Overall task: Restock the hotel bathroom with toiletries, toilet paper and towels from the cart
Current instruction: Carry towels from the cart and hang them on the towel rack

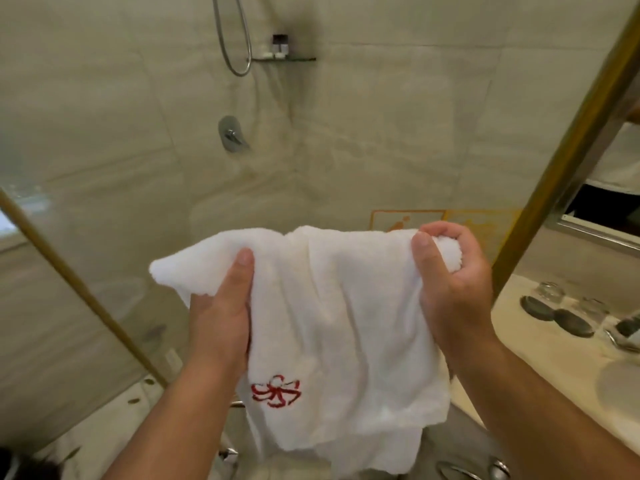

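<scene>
**One white towel held up before the shower**

Both of the person's bare forearms reached up from the lower edge of the head view, and a single white towel (346, 323) hung in the air between them, in front of the tiled shower wall.

The left hand (221, 306) gripped the towel near its upper left corner. The thumb lay flat and pointed upward on the front of the cloth, while the fingers were hidden behind it. The right hand (450, 282) was curled into a fist round the bunched upper right corner, with the thumb pressed across the front.

The cloth fell in loose folds below both wrists. One red embroidered emblem (276, 391) showed low on its left side.

On the wall behind were one looped shower hose (232, 36), one mixer valve (231, 133) and one small shelf (298, 59) carrying small containers too blurred to count. One gold-coloured frame bar (588, 133) slanted at the right and a second bar (69, 278) at the left.

At the right, a pale counter (519, 358) carried two clear glasses (550, 291) and two dark round discs (538, 308) just beside them.
</scene>
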